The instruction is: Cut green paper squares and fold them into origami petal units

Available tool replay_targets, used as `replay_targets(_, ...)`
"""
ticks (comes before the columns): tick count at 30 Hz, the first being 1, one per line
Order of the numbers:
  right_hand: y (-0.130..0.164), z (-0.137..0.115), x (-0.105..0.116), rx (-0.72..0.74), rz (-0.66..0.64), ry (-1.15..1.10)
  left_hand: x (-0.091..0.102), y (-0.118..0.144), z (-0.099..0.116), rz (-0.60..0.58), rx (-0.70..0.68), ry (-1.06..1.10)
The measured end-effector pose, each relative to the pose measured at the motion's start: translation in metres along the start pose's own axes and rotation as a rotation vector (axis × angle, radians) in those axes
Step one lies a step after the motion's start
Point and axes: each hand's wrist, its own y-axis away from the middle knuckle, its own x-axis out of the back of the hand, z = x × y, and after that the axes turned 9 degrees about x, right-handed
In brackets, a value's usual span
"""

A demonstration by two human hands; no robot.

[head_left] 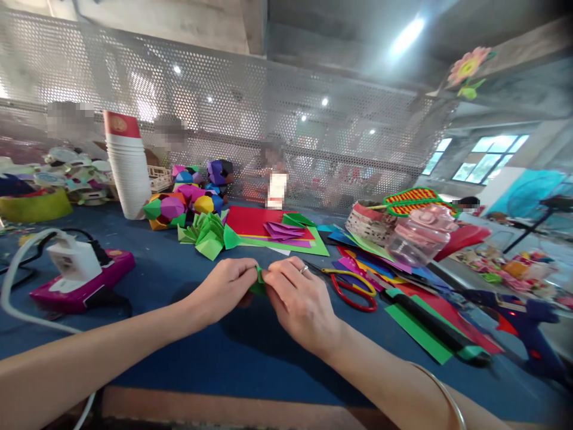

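While left hand [224,286] and right hand [298,298] pinch small folded green paper [258,280] | matte blue tabletop [201,358]

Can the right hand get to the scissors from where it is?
Probably yes. The scissors lie flat on the table just beside the right hand, with nothing between them, but that hand and the left hand are pinching a green paper piece.
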Motion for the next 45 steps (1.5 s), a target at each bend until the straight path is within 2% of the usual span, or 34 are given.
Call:
replay_targets(3,0.0,0.001,0.0,0.002,-0.013,-0.002,-0.002,-0.002,-0.001,-0.064,0.037,0.12)
replay_targets(8,-0.001,0.001,0.002,-0.011,-0.024,-0.009,-0.001,-0.002,0.002,-0.103,0.071,0.24)
replay_targets(17,0.001,0.002,0.001,0.002,-0.019,-0.005,0.001,-0.001,0.004,-0.121,0.105,0.294)
replay_targets(24,0.002,0.007,-0.001,-0.21,0.009,-0.153,0.003,-0.001,0.0,-0.137,0.144,0.201)
replay_targets(27,0.002,0.007,-0.002,-0.241,-0.003,-0.173,0.002,-0.002,-0.002,-0.14,0.137,0.159)
replay_targets(30,0.001,0.008,-0.002,-0.243,0.002,-0.179,0.001,-0.005,-0.004,-0.101,0.088,0.096)
replay_targets(34,0.0,0.01,-0.003,-0.328,-0.009,-0.256,0.002,-0.005,-0.006,0.016,-0.049,0.032)
replay_targets(37,0.0,0.01,-0.003,-0.374,-0.025,-0.303,0.003,-0.005,-0.007,0.037,-0.109,0.017)
replay_targets(45,0.0,0.01,-0.004,-0.51,-0.027,-0.375,0.011,-0.016,-0.014,0.19,-0.058,0.122)
